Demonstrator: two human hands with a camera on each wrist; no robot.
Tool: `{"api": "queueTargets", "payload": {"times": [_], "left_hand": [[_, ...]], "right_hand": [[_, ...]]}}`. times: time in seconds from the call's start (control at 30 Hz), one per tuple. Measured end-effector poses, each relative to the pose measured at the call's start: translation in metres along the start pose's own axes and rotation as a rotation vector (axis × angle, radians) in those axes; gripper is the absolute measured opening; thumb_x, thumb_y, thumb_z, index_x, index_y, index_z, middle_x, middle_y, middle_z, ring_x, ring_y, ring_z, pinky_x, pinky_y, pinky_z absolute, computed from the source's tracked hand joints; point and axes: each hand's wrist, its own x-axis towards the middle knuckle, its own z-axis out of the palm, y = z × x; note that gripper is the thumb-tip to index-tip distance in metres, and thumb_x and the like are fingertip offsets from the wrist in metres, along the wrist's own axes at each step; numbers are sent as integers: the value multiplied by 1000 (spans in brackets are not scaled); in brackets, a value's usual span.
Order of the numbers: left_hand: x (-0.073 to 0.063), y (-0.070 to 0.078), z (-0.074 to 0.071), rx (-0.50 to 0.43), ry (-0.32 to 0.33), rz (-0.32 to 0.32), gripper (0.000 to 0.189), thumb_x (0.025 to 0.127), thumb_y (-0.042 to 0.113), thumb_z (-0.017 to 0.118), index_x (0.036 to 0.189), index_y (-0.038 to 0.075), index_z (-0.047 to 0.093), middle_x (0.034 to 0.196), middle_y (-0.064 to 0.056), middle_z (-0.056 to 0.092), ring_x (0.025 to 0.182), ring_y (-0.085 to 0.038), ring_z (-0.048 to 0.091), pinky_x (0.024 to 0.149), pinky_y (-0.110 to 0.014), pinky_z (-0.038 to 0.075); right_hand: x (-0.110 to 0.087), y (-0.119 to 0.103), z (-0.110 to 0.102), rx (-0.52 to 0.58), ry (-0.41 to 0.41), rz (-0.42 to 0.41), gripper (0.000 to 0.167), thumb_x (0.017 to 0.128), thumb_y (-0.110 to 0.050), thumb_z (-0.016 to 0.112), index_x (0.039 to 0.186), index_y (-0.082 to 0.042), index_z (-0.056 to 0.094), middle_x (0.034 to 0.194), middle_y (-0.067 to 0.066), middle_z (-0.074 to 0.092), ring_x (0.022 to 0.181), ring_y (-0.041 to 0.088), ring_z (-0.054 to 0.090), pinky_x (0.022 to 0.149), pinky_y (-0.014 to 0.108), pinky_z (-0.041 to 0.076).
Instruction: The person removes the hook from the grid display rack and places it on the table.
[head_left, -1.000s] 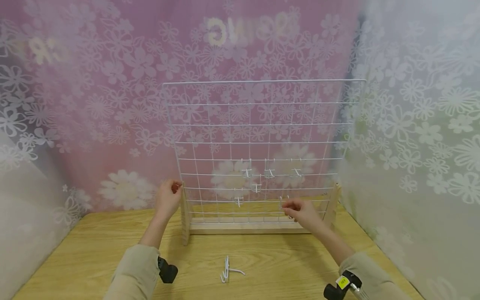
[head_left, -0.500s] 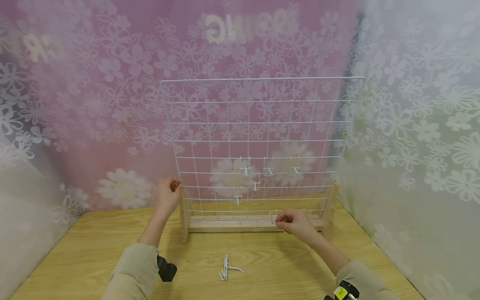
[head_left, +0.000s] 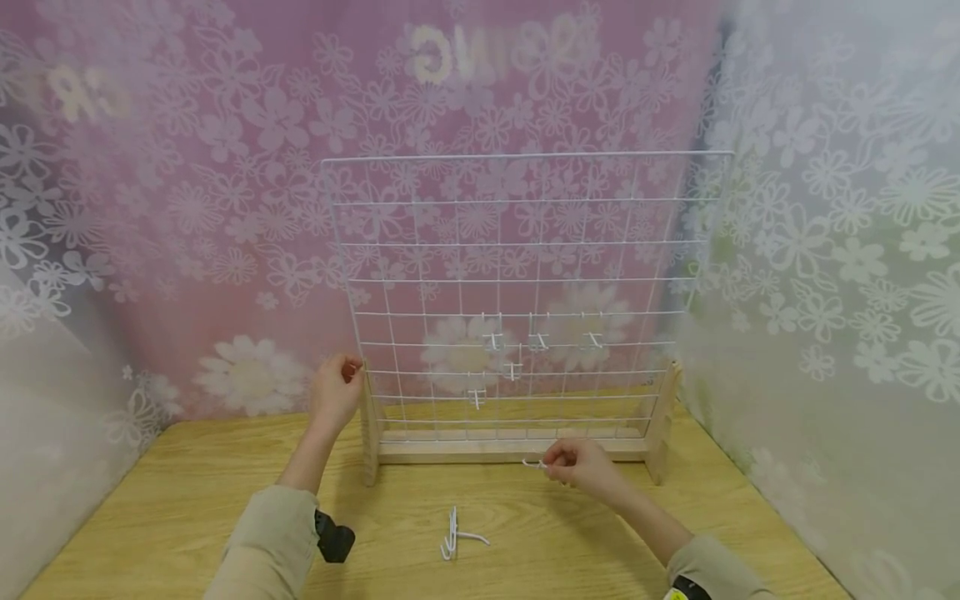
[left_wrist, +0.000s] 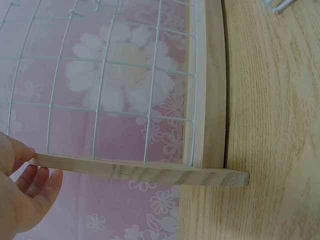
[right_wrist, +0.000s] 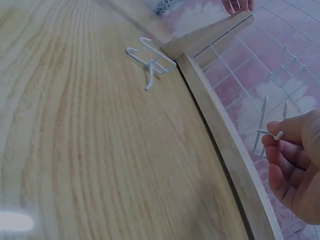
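Note:
My left hand pinches the top end of the wooden stand's left upright between thumb and fingers. Between the thumb and fingers of my right hand is a white wire hook, its two prongs pointing up in the right wrist view. In the head view this hand is low, in front of the stand's bottom bar. The stand carries an upright white wire grid. Several similar hooks hang on its lower half, among them one hook lowest and another hook at the right.
A loose white hook lies on the wooden table, in front of the stand. The stand's right upright is beyond my right hand. A pink flowered curtain hangs behind, and a pale curtain borders the right side.
My right hand has moved down and slightly left with the hook, from in front of the grid's lower rows to below the bottom bar. My left hand stays at the upright.

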Motion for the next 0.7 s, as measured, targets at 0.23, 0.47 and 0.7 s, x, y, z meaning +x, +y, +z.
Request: {"api": "queueTargets", "payload": {"times": [0.23,0.47,0.7], "left_hand": [[0,0,0,5,1,0,14,89,6,56,98,-4,60,92,-20,55,84,-32,51,71,-42,42],[0,0,0,-2,-1,0,14,90,6,56,99,-4,60,93,-21,55,85,-32,52,72,-43,43],[-1,-1,1,-1,8,9,13,89,5,56,98,-4,60,91,-20,55,83,-32,52,71,-42,43]], "right_hand": [[-2,4,11,13,-53,-18,13,84,-5,65,91,6,63,73,4,59,62,10,51,52,20,44],[-2,2,22,47,-98,-40,11,81,1,66,88,8,64,75,10,60,62,12,53,53,19,44],[-3,8,36,38,-155,-38,6,80,-2,67,85,1,66,79,7,62,67,11,53,57,19,43]]}}
